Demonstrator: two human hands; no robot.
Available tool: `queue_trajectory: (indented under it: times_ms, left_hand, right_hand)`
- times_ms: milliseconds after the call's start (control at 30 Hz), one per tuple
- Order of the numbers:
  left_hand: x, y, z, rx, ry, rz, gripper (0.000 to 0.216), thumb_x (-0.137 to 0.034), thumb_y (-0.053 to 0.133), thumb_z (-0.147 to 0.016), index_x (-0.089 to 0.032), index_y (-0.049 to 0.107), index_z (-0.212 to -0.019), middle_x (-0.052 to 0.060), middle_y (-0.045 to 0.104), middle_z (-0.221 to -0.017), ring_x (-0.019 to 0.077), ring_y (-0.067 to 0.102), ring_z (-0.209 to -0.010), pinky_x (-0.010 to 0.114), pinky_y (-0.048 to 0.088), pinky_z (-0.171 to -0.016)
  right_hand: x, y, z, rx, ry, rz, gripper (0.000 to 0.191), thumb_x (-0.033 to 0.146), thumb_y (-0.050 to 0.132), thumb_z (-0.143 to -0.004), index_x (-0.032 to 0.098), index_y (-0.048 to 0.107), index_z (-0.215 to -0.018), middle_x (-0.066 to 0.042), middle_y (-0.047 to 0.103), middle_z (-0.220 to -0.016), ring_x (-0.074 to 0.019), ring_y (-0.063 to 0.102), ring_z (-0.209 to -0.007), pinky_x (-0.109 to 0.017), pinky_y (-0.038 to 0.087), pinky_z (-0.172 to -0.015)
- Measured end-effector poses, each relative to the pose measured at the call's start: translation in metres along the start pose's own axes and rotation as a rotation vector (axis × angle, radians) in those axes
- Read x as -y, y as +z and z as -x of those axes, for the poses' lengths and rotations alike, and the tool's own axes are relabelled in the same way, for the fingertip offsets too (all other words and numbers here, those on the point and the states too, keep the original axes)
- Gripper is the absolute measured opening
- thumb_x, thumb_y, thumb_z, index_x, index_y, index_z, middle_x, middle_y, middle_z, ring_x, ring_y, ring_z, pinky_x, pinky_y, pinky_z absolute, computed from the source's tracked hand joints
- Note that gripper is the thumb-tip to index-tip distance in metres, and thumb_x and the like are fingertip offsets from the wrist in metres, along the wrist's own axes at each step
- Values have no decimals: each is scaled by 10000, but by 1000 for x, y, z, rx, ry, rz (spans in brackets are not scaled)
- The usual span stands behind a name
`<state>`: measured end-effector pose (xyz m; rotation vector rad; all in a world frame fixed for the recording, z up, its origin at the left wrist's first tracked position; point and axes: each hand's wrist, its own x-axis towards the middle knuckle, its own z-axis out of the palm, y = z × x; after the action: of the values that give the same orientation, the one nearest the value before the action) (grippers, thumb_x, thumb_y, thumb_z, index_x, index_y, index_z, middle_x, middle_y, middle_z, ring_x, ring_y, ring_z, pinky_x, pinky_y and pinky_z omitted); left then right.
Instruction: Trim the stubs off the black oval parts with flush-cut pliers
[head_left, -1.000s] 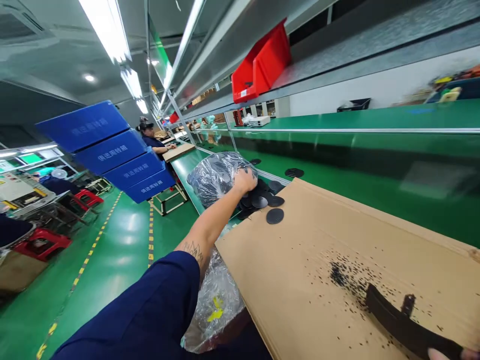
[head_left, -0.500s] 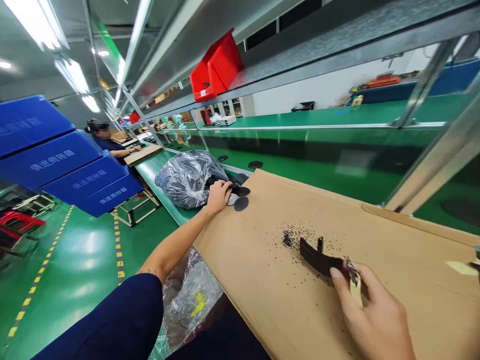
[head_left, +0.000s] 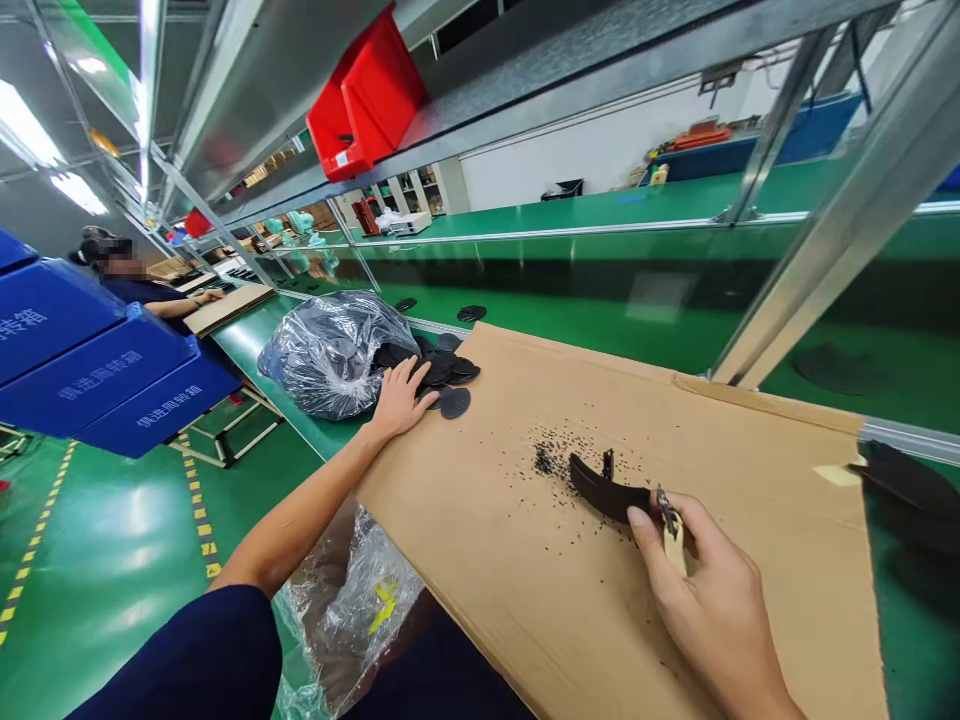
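Left hand [head_left: 397, 398] lies flat, fingers spread, on the heap of flat black round discs [head_left: 442, 372] spilling from the clear crinkled plastic bag [head_left: 330, 350], within reach at the edge of the brown cardboard sheet [head_left: 525, 600]; right hand [head_left: 712, 610] is closed on a small pale-handled tool [head_left: 670, 528], which touches the curved black rubber strip [head_left: 604, 492]; black crumbs [head_left: 551, 460] litter the cardboard protecting the green surface [head_left: 637, 340].

We see a cardboard sheet [head_left: 600, 600] lying on the bench [head_left: 570, 320]. At its far left corner sits a pile of discs [head_left: 439, 375], with a plastic bag [head_left: 330, 350] just left of them. A curved strip [head_left: 604, 493] lies mid-sheet among crumbs [head_left: 547, 455]. Bins [head_left: 360, 90] sit on the shelf above.
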<state>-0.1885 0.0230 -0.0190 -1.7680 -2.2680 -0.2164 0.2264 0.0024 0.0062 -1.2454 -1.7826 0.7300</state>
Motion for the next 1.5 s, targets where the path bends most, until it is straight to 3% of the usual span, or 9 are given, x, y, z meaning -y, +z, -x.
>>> queue_trajectory:
  times_ms: [167,333,467,633,800,933,1067,1300,1500]
  left_hand:
    - [12,6,-9,-7,3,36,505,-366,333,-1031,-203,465,-1490,145,482,-1567,277,418,-1468,483,352,-1203]
    - [31,-11,-35,-64,-125,-19,513,-204,200,-1009,-56,533,-1371,251,526,-1457,318,479,-1386,484,351,-1187]
    - [42,-24,-64,-43,-155,-61,487,-180,315,-970,-18,495,-1393,268,443,-1528,351,376,-1470,479,292,-1211]
    - [34,-19,-88,17,-175,-69,455,-308,447,-975,-81,553,-1355,243,549,-1431,385,473,-1371,498,365,-1139]
    - [11,-3,-64,-10,-160,-18,418,-323,455,-980,-98,612,-1296,242,583,-1361,410,491,-1308,554,402,-1079]
    - [-1,9,-39,-33,-98,87,387,-343,431,-1007,-171,641,-1283,167,627,-1320,329,553,-1218,487,449,-1054]
    - [-9,12,-32,-65,-34,200,362,-316,444,-1007,-198,650,-1280,126,646,-1304,288,575,-1183,466,456,-1056]
    - [-29,-13,-30,-145,101,340,329,-303,444,-1001,-173,704,-1156,149,664,-1267,309,552,-1227,510,424,-1086]
    - [-94,-38,-4,-21,430,626,266,-346,535,-985,-185,717,-1091,109,707,-1179,250,621,-1153,423,468,-1065]
  right_hand:
    - [-4,1,-1,7,4,9,305,529,534,-914,239,618,-877,-8,642,-700,-183,564,-592,-282,450,-575]
    - [-11,1,-3,6,9,28,329,552,538,-909,238,617,-850,3,619,-667,-170,538,-563,-267,427,-540]
    - [-13,1,-4,6,19,49,342,568,544,-904,240,619,-845,10,602,-653,-170,529,-560,-264,430,-539]
    - [-15,1,-6,26,50,82,340,579,555,-886,247,610,-830,9,612,-638,-177,528,-531,-274,417,-507]
    - [-17,1,-5,12,37,51,325,554,548,-904,243,620,-842,1,639,-686,-182,566,-596,-271,445,-569]
    - [-19,3,-4,9,37,37,321,553,557,-894,242,621,-845,-8,664,-724,-182,571,-598,-269,437,-555]
    - [-20,4,-3,45,31,17,295,531,564,-899,244,630,-881,-10,675,-744,-182,574,-603,-264,442,-559]
    - [-18,3,-2,5,-9,-39,275,506,576,-901,241,627,-853,-5,650,-711,-184,562,-608,-266,428,-569]
    - [-10,1,-3,3,114,-188,313,528,642,-866,232,581,-784,6,565,-687,-177,521,-639,-268,427,-610]
